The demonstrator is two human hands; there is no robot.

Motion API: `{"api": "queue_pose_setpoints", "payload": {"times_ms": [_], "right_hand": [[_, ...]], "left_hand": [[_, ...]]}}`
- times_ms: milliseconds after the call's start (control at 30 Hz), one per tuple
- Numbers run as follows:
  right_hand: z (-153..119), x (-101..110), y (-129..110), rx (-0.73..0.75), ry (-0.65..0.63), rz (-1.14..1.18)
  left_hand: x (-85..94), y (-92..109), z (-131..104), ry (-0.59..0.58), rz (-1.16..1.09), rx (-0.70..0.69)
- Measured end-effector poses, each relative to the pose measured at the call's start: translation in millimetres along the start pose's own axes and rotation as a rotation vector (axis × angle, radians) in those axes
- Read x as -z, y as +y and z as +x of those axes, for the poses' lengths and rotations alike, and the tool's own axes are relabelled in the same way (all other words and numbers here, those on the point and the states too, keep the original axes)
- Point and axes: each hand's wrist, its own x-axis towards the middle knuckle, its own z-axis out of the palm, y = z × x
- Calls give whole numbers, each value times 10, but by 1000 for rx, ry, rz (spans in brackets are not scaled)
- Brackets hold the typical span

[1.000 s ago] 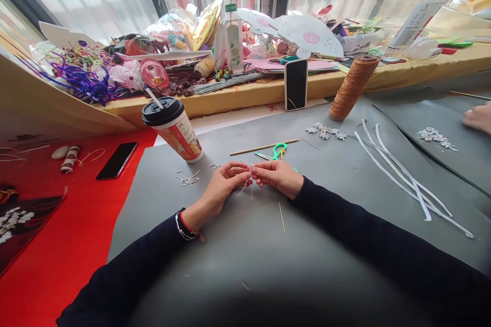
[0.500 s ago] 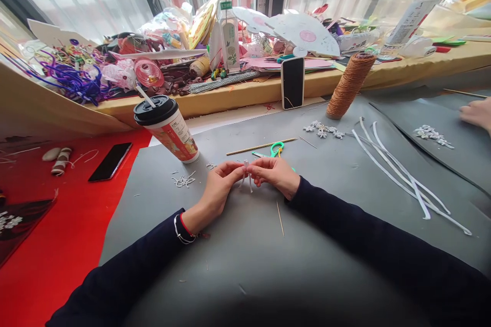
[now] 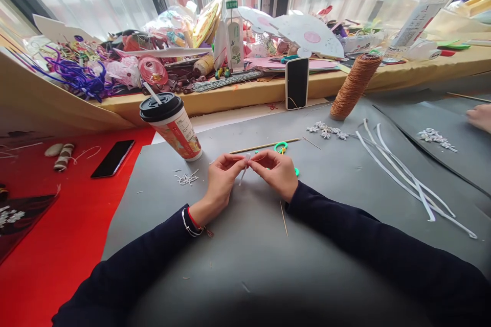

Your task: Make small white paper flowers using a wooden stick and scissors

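Note:
My left hand and my right hand meet over the grey mat, fingertips pinched close together. Between them is a short white cord, one end hanging down below the fingers. Any knot or loop in it is too small to make out. Just behind my right hand lie green-handled scissors, partly hidden by it. A thin wooden stick rests behind both hands, and a toothpick lies in front of my right wrist. Cord scraps are scattered left of my left hand.
A lidded paper cup stands at the left, near a dark phone. Long white cords, knotted white pieces and a brown twine spool are at the right. Another person's hand shows at the right edge.
The white cord has turned: two ends hung below my fingers before, now one slanted end shows. My hands stay pinched together, and the view has shifted slightly.

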Motion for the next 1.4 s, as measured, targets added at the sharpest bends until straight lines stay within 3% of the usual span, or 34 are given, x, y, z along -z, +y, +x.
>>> {"api": "queue_pose_setpoints", "payload": {"times_ms": [133, 300, 567, 900, 1167, 1400], "right_hand": [[-22, -12, -42, 190, 30, -105], [-53, -49, -81, 257, 30, -141], [-83, -121, -142, 157, 49, -43], [-106, -141, -174, 168, 94, -1], [-121, -131, -173, -3, 49, 172], [-158, -126, -144, -22, 9, 200]], "left_hand": [[-2, 21, 0, 8, 11, -28], [11, 37, -14, 30, -18, -60], [18, 83, -32, 39, -7, -97], [18, 119, -73, 42, 34, -163], [42, 194, -161, -6, 154, -211], [72, 159, -128, -15, 135, -194]]}}
